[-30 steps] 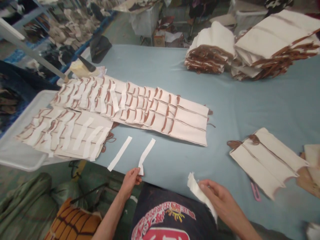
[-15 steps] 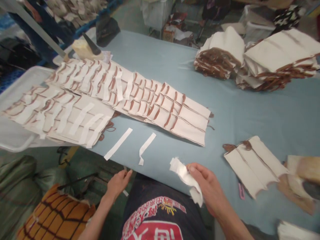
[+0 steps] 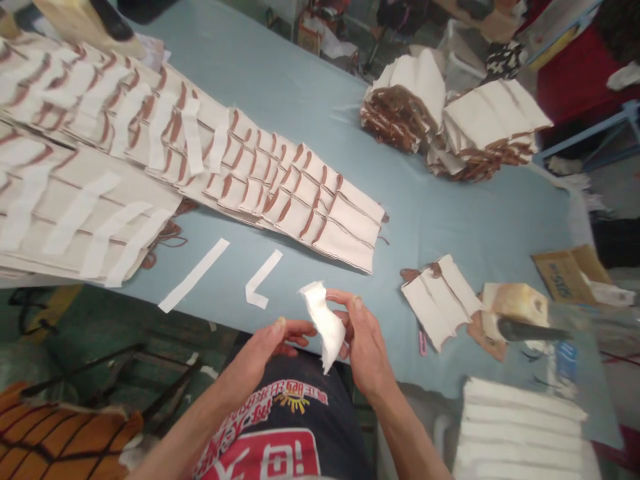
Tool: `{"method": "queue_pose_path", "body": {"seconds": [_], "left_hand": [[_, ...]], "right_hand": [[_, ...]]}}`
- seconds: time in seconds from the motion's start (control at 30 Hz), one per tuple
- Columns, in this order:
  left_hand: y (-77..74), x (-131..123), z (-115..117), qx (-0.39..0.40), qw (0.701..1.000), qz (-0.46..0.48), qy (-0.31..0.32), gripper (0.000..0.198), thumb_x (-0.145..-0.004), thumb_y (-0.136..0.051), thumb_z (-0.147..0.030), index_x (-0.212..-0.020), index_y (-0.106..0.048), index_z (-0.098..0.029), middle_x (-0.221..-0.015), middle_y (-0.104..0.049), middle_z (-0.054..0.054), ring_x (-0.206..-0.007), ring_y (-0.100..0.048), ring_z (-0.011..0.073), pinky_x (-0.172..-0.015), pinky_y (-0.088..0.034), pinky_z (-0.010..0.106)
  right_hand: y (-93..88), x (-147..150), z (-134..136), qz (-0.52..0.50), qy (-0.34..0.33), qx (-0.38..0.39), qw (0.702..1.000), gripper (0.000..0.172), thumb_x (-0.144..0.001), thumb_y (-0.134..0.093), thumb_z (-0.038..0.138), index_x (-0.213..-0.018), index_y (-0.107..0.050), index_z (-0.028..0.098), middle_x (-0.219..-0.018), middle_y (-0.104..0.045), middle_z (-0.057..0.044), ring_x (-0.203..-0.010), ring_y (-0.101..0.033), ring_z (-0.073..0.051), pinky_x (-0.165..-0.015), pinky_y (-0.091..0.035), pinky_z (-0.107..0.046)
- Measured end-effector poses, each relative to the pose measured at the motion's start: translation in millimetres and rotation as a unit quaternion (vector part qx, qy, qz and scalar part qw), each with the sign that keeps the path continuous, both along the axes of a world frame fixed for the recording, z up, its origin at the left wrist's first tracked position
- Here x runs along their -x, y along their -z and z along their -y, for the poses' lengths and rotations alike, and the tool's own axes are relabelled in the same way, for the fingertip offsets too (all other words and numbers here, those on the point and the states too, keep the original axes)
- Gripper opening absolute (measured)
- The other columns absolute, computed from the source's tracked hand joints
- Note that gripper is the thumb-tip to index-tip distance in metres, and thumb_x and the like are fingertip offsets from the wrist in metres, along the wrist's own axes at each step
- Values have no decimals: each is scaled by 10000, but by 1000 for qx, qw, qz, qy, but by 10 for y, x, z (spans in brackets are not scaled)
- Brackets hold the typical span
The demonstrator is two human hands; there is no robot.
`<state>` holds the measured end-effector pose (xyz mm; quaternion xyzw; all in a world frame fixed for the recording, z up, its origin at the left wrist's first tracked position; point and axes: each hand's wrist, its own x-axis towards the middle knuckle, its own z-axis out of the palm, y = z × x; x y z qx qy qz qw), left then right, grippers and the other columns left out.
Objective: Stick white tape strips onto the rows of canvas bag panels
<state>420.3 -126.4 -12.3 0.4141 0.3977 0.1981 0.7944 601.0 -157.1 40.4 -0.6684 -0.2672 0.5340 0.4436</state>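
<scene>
A crumpled white strip bundle (image 3: pixel 326 325) hangs between my hands at the table's near edge. My right hand (image 3: pixel 361 337) has its fingers closed on the bundle's right side. On the other side, my left hand (image 3: pixel 275 343) has its fingers apart, their tips close to the bundle. Left of it on the blue table (image 3: pixel 320 80) lie a straight white strip (image 3: pixel 194 275) and a bent white strip (image 3: pixel 260 283). Beyond them, overlapping cream panels with brown ties (image 3: pixel 345 230) run in a long row, some with white strips on top.
Thick stacks of cream pieces (image 3: pixel 495 117) stand at the back right. A small cream panel (image 3: pixel 443 300), a pink clip (image 3: pixel 423 343) and a dark-handled tool (image 3: pixel 530 331) lie to the right. A striped white pile (image 3: pixel 520 433) is at the lower right. An orange bundle (image 3: pixel 60 443) sits lower left.
My left hand has risen from below the table edge to the bundle. My right hand has brought the bundle in front of my body. The view has shifted right, and the short strip is now bent differently.
</scene>
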Motion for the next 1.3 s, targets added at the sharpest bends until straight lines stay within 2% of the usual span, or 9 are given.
{"method": "queue_pose_path", "body": {"seconds": [0.13,0.27,0.43,0.63,0.73,0.83,0.97,1.13,1.3], "left_hand": [[-92,-185,-76,27,995,92,-23,691,-969,-406,-735,-1127,-803,-192,-1031,-806,117,-1000,-698,316,-932,-519,400],[-152,-243,-165,48,995,73,-55,660,-925,-504,-741,-1017,-809,-164,-939,-791,113,-934,-686,296,-858,-526,366],[-162,-226,-189,17,998,49,-35,506,-949,-595,-621,-938,-795,-156,-820,-738,61,-783,-608,214,-766,-478,312],[-197,-308,-158,46,996,63,-43,541,-963,-557,-634,-977,-781,-143,-804,-760,83,-783,-652,239,-785,-492,338],[-219,-289,-140,23,997,39,-57,597,-941,-542,-685,-949,-792,-143,-843,-774,103,-829,-677,264,-787,-511,349],[-240,-193,-114,-43,997,-11,-68,593,-914,-574,-693,-969,-797,-146,-943,-776,116,-917,-671,283,-810,-520,353],[-306,-72,-74,-115,991,-58,-40,479,-934,-593,-602,-1026,-787,-174,-833,-720,53,-809,-626,224,-770,-488,316],[-436,-71,-32,-120,990,-73,-32,340,-893,-650,-508,-919,-772,-192,-669,-633,-6,-667,-553,173,-674,-442,280],[-519,-117,31,-97,993,-54,-39,289,-824,-722,-463,-872,-754,-180,-733,-700,15,-674,-583,173,-654,-458,275]], "right_hand": [[-46,24,10,-1,-36,-34,999,791,-960,-370,818,-1286,-634,147,-486,-486,55,-451,-404,-134,-481,-318,-261],[-66,13,8,-46,-39,-23,998,885,-922,-383,858,-1358,-581,114,-475,-516,56,-445,-476,-152,-501,-392,-277],[-93,-41,36,-66,-54,1,996,946,-891,-421,878,-1462,-504,129,-545,-607,28,-476,-553,-161,-532,-424,-286],[-78,-75,81,-84,-95,11,992,872,-922,-489,803,-1485,-497,137,-541,-635,22,-506,-596,-158,-541,-424,-267],[-67,-85,80,-129,-74,17,989,860,-913,-551,747,-1495,-471,120,-520,-630,33,-481,-588,-151,-516,-414,-251],[-93,-102,78,-120,-59,11,991,885,-890,-631,665,-1535,-402,104,-503,-620,54,-461,-555,-135,-511,-402,-240],[-153,-109,91,-97,-71,6,993,933,-855,-717,540,-1578,-315,107,-513,-612,81,-447,-510,-116,-510,-384,-232],[-192,-76,129,-87,-79,17,993,939,-846,-716,473,-1590,-273,109,-501,-596,96,-426,-469,-105,-476,-348,-213],[-199,-47,191,-78,-90,13,993,914,-863,-701,460,-1591,-271,115,-489,-585,101,-419,-470,-106,-469,-344,-210]]}}
